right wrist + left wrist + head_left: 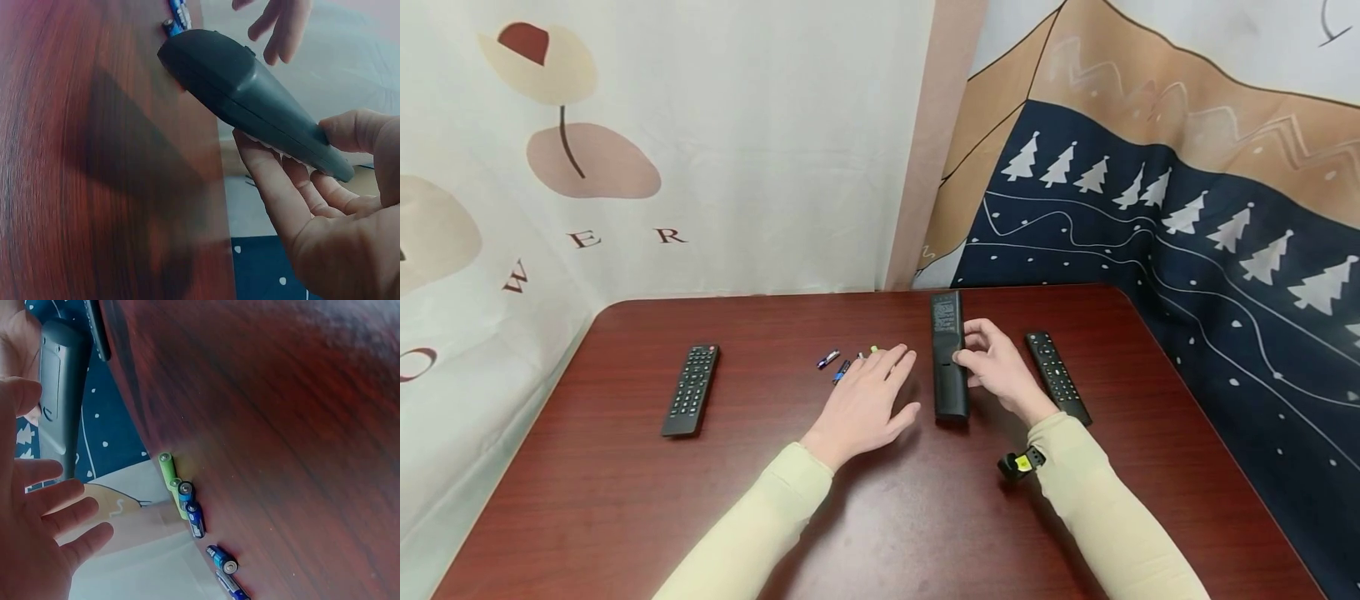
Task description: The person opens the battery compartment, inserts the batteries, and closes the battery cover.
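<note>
My right hand grips a black remote control turned back side up, with its battery cover and a label showing. In the right wrist view the thumb presses on its back while the fingers curl under the button side, and its shadow falls on the table. Left of it, my left hand hovers palm down with fingers extended, holding nothing. Just beyond those fingertips lie several small batteries, among them a blue battery and a green battery; the head view partly hides them behind the hand.
Another black remote lies buttons up at the left of the brown table. A third remote lies to the right, close to my right wrist, which wears a camera. Patterned curtains hang behind the table.
</note>
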